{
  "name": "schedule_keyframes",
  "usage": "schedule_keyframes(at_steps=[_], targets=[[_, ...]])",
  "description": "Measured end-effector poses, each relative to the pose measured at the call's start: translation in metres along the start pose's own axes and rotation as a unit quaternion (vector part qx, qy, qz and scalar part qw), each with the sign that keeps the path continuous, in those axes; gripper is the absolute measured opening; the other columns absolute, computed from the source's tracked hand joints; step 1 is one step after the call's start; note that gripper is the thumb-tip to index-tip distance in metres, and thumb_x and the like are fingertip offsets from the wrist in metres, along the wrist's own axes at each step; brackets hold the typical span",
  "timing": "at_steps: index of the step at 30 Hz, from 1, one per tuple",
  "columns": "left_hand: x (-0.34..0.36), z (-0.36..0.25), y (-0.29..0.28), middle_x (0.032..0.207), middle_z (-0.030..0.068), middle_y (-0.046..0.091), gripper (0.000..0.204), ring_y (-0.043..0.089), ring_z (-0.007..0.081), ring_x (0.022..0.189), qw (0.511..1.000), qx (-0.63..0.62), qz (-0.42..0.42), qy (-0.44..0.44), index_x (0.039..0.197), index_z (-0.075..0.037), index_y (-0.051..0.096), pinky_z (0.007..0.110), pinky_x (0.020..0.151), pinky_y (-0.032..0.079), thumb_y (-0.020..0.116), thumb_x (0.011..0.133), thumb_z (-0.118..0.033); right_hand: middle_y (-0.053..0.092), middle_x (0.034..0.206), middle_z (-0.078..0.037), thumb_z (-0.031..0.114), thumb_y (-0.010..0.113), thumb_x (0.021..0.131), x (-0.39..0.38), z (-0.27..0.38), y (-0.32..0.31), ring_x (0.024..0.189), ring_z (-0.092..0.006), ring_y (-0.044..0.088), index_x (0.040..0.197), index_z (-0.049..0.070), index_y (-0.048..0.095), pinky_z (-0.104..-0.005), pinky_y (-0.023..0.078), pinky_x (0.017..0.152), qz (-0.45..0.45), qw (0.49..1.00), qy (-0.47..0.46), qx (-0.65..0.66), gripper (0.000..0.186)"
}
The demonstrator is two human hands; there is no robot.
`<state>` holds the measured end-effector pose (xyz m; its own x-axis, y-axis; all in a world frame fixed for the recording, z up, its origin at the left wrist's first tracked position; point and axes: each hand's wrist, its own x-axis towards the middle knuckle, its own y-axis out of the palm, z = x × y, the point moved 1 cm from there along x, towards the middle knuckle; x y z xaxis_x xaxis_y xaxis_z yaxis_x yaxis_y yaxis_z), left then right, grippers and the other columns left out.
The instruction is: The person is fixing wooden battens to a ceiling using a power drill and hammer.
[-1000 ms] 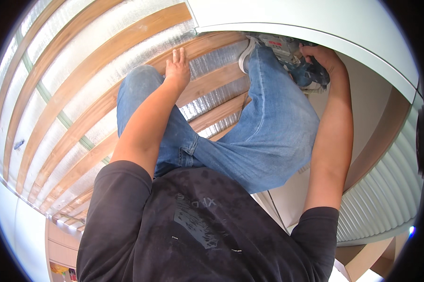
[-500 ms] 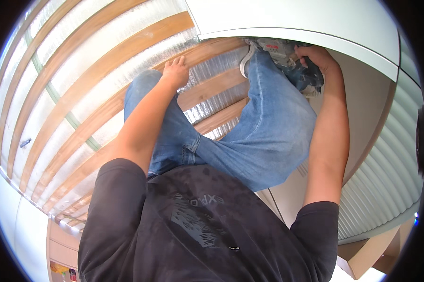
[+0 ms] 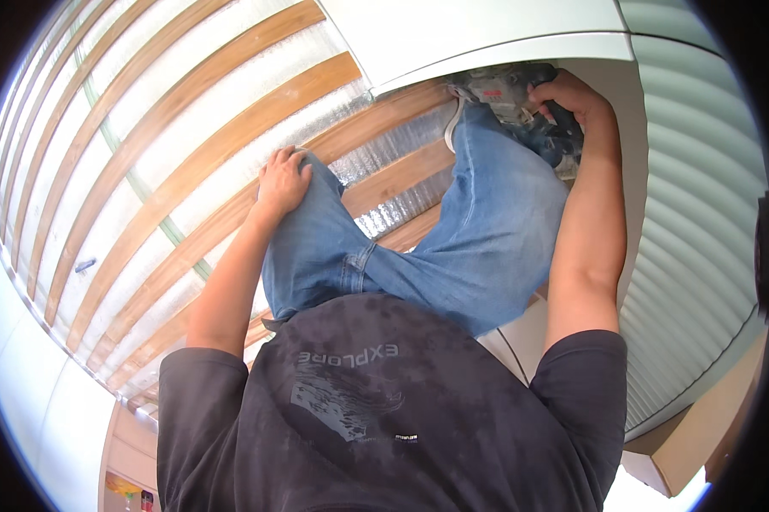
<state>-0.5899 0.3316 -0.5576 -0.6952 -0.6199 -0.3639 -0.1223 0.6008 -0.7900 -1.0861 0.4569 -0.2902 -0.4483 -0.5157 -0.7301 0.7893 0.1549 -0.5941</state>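
Bare wooden slats (image 3: 256,107) over silvery foil sheeting spread under and around my bent legs in blue jeans (image 3: 504,205). My left hand (image 3: 284,179) lies on the outer side of my left knee, its fingers loosely spread and holding nothing. At the upper right, my right hand (image 3: 569,96) has its fingers wrapped round the dark handle of a dusty grey-and-black power tool (image 3: 508,92). The tool sits beside my right shin, below the edge of a white panel. Its working end is hidden, and I cannot make out its exact kind.
The white panel (image 3: 478,30) overhangs the far side, close above the tool. A pale green ribbed surface (image 3: 700,205) curves along the right. A cardboard box (image 3: 683,452) stands at the lower right. On the foil at the left lies a small bluish object (image 3: 85,265).
My left hand has drawn back from a slat beyond the knee onto the knee's outer side. The view has shifted somewhat; my right hand keeps its grip on the power tool.
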Motion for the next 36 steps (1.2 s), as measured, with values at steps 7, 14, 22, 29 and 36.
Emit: schedule_keyframes(at_steps=[7,14,22,29,36], targets=[[0.005,0.002,-0.008,0.145,0.0065,0.059,0.039,0.047,0.0301,0.141,0.998,-0.047,-0.011,-0.028,0.13,-0.017,0.07,0.055,0.114,0.038,0.061,0.097,-0.035,0.063,0.064,-0.007,0.016,0.072,0.079,-0.017,0.008,-0.003,0.061,-0.0171,0.059,0.082,0.0,0.07,-0.0325,0.047,0.071,0.017,0.999,-0.004,0.034,0.016],[0.011,-0.001,-0.008,0.141,0.0057,0.061,0.035,0.05,0.0293,0.137,0.999,-0.037,-0.009,-0.036,0.124,-0.019,0.072,0.054,0.112,0.039,0.058,0.095,-0.031,0.067,0.075,-0.007,0.012,0.074,0.08,-0.016,-0.005,-0.009,0.062,-0.0164,0.06,0.093,-0.001,0.071,-0.0312,0.049,0.064,0.026,0.999,0.002,0.027,0.019],[0.014,-0.001,-0.01,0.138,0.0048,0.063,0.034,0.051,0.0284,0.136,0.999,-0.04,-0.01,-0.032,0.121,-0.019,0.073,0.054,0.11,0.04,0.057,0.094,-0.03,0.066,0.075,-0.006,0.012,0.075,0.08,-0.031,-0.002,-0.009,0.063,-0.0152,0.06,0.095,0.0,0.07,-0.031,0.05,0.064,0.012,1.0,0.003,0.004,0.021],[0.014,0.005,-0.009,0.138,0.0052,0.062,0.033,0.051,0.0286,0.136,0.999,-0.037,-0.002,-0.037,0.121,-0.019,0.074,0.054,0.111,0.04,0.057,0.094,-0.03,0.066,0.075,-0.007,0.011,0.076,0.074,-0.054,0.009,-0.006,0.059,-0.0154,0.059,0.093,-0.003,0.069,-0.0317,0.048,0.06,-0.028,0.995,-0.008,0.099,0.025],[0.015,0.004,-0.013,0.14,0.0057,0.062,0.033,0.05,0.0286,0.137,0.998,-0.059,-0.008,-0.03,0.12,-0.019,0.074,0.054,0.112,0.038,0.056,0.095,-0.03,0.066,0.084,-0.007,0.006,0.074,0.078,-0.097,0.01,-0.013,0.061,-0.0149,0.059,0.101,0.001,0.068,-0.0324,0.05,0.059,-0.041,0.994,-0.016,0.101,0.024]])
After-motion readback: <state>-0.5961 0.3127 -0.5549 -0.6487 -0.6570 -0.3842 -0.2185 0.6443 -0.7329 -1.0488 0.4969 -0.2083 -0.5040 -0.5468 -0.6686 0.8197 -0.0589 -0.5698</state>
